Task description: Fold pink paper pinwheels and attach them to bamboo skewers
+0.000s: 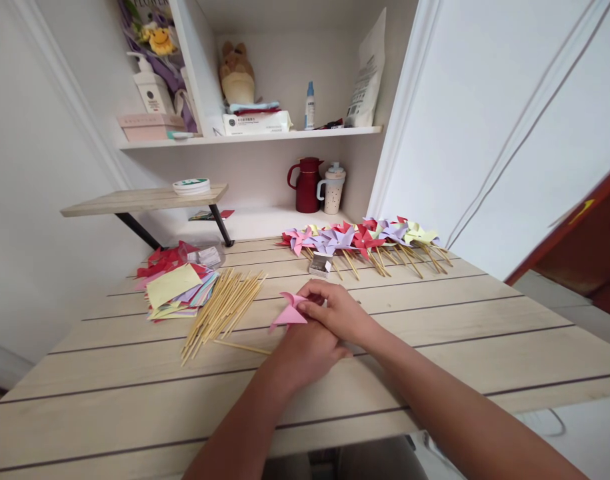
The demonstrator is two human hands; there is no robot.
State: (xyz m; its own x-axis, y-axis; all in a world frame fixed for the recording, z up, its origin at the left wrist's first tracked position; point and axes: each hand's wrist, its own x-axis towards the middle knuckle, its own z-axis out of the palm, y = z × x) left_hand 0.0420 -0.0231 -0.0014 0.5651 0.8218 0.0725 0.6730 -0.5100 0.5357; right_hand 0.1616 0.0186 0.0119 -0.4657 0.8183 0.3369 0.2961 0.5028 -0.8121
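A pink paper pinwheel [291, 313] with folded blades shows at the fingertips of both my hands, above the middle of the table. My right hand [342, 310] lies over the left one, its thumb and fingers closed at the pinwheel's right side. Below it, my left hand [307, 353] is curled around the same paper, with most of its fingers hidden. One loose wooden stick [242, 347] runs up to my left wrist. Further left is a pile of wooden sticks [225, 307]. A small open box [320, 265] stands just beyond my hands.
Finished pinwheels [367, 239] on sticks lie in a row at the back right. Coloured paper sheets [175, 287] are stacked at left, beside a clear plastic box [205, 255]. A small raised shelf [145, 199], a red jug [309, 187] and a cup [333, 190] stand behind.
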